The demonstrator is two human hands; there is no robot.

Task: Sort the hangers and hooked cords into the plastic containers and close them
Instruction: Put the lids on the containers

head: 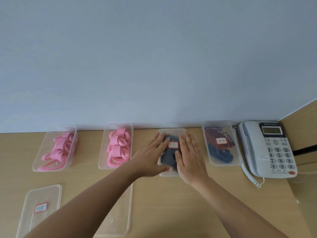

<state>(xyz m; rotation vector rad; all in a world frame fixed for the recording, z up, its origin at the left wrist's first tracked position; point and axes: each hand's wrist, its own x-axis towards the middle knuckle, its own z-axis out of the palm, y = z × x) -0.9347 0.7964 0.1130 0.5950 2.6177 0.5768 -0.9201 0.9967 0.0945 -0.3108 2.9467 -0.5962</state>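
Keypad: grey-white desk telephone (267,148), far right; keys read 1–9, *, 0, #.
Display strip: pale print above the telephone's screen, too blurred to read.
Sticker: small white sticker (263,157) left of keys 4 and 7; print illegible.
Centre: red-bordered white label (173,144) on clear lidded container with dark contents (171,132); handwriting unreadable.
Right: second red-bordered label (221,140) on clear lidded container of red and blue cords (224,163); handwriting unreadable.
Near left: third red-bordered label (40,207) on loose clear plastic lid (49,191); handwriting blurred.

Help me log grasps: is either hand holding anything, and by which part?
Nothing is gripped. The left hand and right hand press flat, fingers straight, on the lid of the third container, either side of its label.
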